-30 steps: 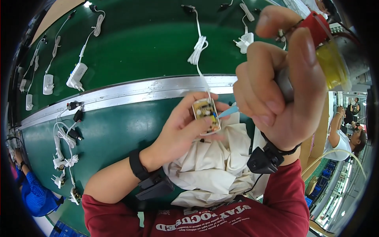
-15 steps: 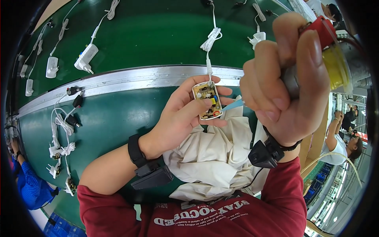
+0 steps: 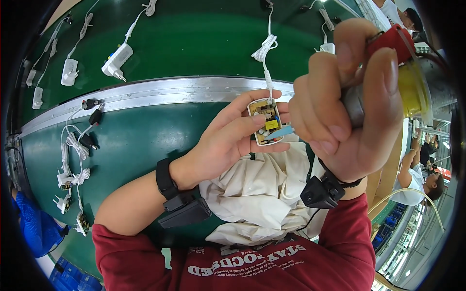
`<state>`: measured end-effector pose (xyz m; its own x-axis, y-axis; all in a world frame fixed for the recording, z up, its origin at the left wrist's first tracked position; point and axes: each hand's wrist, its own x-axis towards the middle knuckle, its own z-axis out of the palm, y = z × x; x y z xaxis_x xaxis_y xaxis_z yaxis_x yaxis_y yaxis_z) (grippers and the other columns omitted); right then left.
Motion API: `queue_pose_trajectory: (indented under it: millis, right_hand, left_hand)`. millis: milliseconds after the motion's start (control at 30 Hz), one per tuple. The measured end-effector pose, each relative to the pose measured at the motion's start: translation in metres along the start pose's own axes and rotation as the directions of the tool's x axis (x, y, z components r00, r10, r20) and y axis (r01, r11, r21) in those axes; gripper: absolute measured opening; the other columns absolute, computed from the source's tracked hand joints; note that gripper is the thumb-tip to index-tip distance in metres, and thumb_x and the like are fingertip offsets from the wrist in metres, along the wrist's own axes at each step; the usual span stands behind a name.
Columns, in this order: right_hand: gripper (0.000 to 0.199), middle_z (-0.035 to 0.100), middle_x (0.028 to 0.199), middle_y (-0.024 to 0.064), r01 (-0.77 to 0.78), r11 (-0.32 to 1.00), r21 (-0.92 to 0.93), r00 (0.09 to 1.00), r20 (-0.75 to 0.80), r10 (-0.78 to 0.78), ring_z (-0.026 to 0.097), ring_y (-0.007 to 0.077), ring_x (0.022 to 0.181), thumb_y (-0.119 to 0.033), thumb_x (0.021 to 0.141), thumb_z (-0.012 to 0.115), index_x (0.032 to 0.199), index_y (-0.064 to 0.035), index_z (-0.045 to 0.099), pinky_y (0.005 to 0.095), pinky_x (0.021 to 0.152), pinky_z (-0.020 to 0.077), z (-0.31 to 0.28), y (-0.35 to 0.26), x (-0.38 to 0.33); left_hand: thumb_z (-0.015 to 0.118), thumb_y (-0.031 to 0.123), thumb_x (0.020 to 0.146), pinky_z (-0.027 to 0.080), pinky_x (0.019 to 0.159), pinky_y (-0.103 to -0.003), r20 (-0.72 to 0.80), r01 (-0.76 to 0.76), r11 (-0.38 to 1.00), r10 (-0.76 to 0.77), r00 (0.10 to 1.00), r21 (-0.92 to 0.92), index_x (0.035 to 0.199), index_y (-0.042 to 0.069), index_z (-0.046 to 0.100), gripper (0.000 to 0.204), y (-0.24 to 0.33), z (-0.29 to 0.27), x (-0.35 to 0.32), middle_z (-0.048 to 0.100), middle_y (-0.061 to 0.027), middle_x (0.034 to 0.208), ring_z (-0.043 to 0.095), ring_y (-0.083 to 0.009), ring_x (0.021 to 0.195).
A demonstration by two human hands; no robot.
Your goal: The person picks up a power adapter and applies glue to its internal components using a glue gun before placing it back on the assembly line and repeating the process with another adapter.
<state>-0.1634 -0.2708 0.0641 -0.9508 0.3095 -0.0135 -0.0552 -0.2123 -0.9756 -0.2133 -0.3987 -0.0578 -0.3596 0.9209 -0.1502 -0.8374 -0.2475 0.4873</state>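
Circuit board [image 3: 272, 125] in a bare-topped white casing [image 3: 270, 143] sits just above the middle of the frame, tilted slightly, component side facing up. The left hand [image 3: 225, 138] holds it: the thumb presses over the board while the other fingers spread behind and show past the casing's right edge. The pale blue nozzle [image 3: 281, 132] overlaps the board's lower part; whether its tip touches cannot be told. The right hand [image 3: 347, 97], right of centre, has its fingers curled around a grey cylindrical tool [image 3: 411, 87] with a yellow band and a red part on top. From the casing a white cord [image 3: 265, 47] climbs over a metal strip [image 3: 160, 97], its coil lying on the green surface beyond. Below the hands, crumpled cream cloth [image 3: 259, 194] lies on the green desk [image 3: 131, 145]. At left on the desk lie tangled white cables [image 3: 74, 145] with black connectors [image 3: 88, 141]; white adapters [image 3: 117, 60] lie at upper left. A person in blue [image 3: 40, 228] shows at lower left.
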Motion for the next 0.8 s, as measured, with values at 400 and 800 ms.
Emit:
queue_pose_trajectory:
  millis: [400,800]
  right_hand:
    - [0.046,0.035,0.050,-0.0043,0.040,0.999,0.018,0.998,0.058,-0.041,0.030,0.0043,0.036,-0.045,0.101,0.026,0.116,-0.0034,0.038,0.0207,0.037,0.0262,-0.003,0.004,0.006]
    - [0.047,0.034,0.050,-0.0050,0.151,0.981,0.119,0.974,0.150,-0.168,0.028,0.0034,0.037,-0.044,0.101,0.029,0.119,-0.0017,0.040,0.0200,0.036,0.0255,-0.017,0.027,0.011]
  left_hand:
    - [0.038,0.014,0.098,0.048,0.097,-0.045,0.012,-0.017,1.000,0.017,1.000,0.015,0.139,0.006,0.029,0.043,0.002,-0.001,0.001,0.042,-0.0137,0.134,0.045,-0.0228,0.125]
    - [0.050,0.011,0.092,0.052,0.087,-0.038,-0.105,-0.121,0.905,0.178,0.978,0.407,0.129,0.003,0.041,0.039,0.019,-0.019,0.041,0.050,-0.0124,0.116,0.057,-0.0220,0.101]
